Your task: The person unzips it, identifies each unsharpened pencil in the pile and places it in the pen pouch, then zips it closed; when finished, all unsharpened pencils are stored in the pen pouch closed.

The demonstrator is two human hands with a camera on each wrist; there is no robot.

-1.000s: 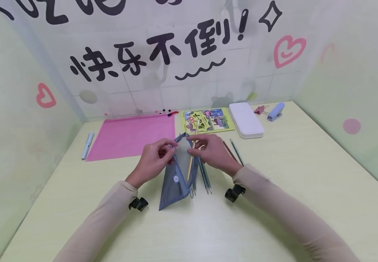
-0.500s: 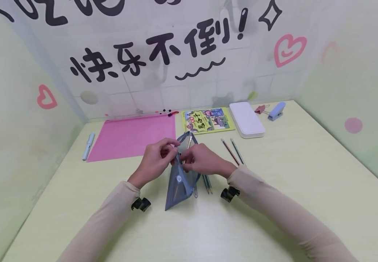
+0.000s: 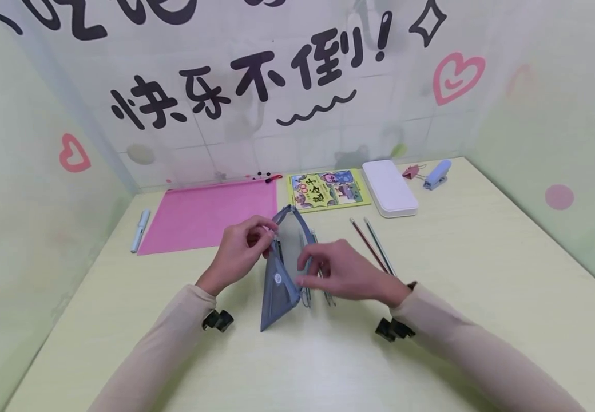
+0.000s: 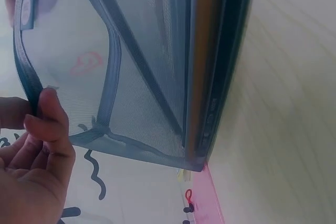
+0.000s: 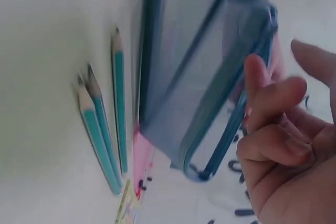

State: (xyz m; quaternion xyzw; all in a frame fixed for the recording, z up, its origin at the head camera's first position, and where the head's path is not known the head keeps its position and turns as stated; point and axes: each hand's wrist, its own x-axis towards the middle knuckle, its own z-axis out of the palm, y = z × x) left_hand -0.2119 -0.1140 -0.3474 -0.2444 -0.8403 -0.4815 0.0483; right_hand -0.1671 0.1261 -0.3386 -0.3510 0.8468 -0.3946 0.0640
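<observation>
My left hand (image 3: pixel 241 249) pinches the zippered edge of a blue-grey mesh pencil case (image 3: pixel 277 292), which stands on the table with its mouth parted. Through the mesh in the left wrist view, a yellow-brown pencil (image 4: pixel 202 61) lies along the bottom of the case beside darker lengths. Just right of the mouth is my right hand (image 3: pixel 346 272), fingers loosely bent and holding nothing. In the right wrist view, several teal pencils (image 5: pixel 119 108) lie on the table beside the case; in the head view the right hand and case partly hide them.
A dark red pencil (image 3: pixel 368 243) and a green pencil (image 3: pixel 380 246) lie to the right. Farther back are a pink sheet (image 3: pixel 215 220), a yellow booklet (image 3: pixel 328 190), a white box (image 3: pixel 390 190) and a blue stapler (image 3: pixel 436 175). At left lies a light-blue pen (image 3: pixel 140 230).
My right hand held a yellow pencil at the case's mouth, lowered it inside and let go, then drew back right. The left hand keeps its pinch on the edge.
</observation>
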